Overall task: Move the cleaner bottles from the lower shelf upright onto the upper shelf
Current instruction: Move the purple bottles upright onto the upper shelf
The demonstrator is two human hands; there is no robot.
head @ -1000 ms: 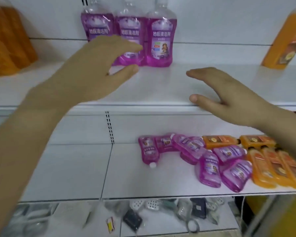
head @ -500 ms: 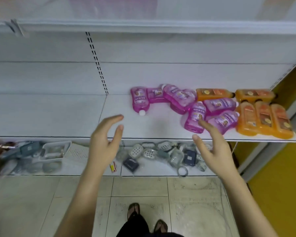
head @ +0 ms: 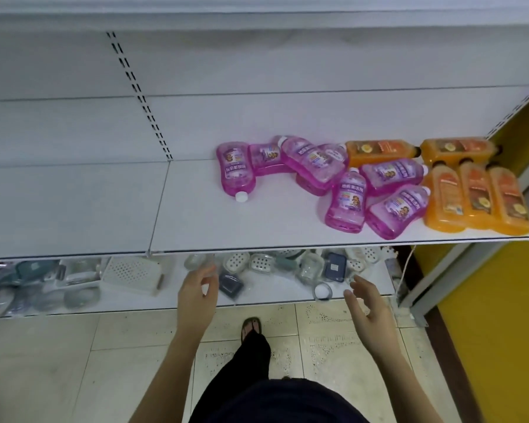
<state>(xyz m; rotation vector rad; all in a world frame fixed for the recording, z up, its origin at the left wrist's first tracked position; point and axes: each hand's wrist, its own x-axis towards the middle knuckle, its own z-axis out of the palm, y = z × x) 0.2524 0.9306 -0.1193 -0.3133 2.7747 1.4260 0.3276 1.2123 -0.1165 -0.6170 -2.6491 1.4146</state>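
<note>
Cleaner bottles [head: 345,203]: purple, white-capped, lying flat in a loose heap on the lower shelf [head: 196,221], several overlapping, one apart at the left with its cap toward the shelf edge. Orange bottles [head: 474,199]: lying just beside the heap on the right, some touching it. Upper shelf [head: 257,21]: only its front edge shows at the top. Left hand [head: 196,296] and right hand [head: 365,306]: both below the shelf edge, fingers spread, holding nothing. Lowest shelf: assorted small packaged goods [head: 287,267]. Risks, as judged: pulling one bottle from the overlapping heap could drag neighbours off the front edge; smooth, rounded bodies may slip in one-handed grips; bottles set down carelessly above could topple.
</note>
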